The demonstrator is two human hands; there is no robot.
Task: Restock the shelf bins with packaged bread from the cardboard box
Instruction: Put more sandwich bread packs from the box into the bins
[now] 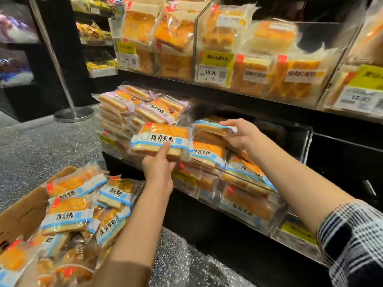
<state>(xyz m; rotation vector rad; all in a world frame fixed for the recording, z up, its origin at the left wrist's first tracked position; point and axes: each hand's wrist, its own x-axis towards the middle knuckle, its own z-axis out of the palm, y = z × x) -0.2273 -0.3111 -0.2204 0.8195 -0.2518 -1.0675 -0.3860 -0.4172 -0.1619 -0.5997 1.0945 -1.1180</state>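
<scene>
Left hand is up at the lower shelf, thumb on top and fingers curled beneath a blue-banded bread pack, gripping it by its near edge. The pack sits flat in the air, just in front of the clear bin, label facing up. Over on the other side, the right hand reaches into that same bin, fingers clamped on the end of a second pack that lies on top of the stack. The checked sleeve shows at the right forearm.

The bin below both hands is loaded with more of the same blue-and-orange packs, stacked in rows behind its clear front wall. Just to its left, a neighbouring pile of purple-banded packs rises high, tilted toward the aisle.

Down at bottom left, the cardboard box stands open on the speckled floor, full of loose bread packs lying at all angles. Upper shelf bins hold other wrapped breads behind yellow price tags. A metal stand with a round base is back left on the floor.
</scene>
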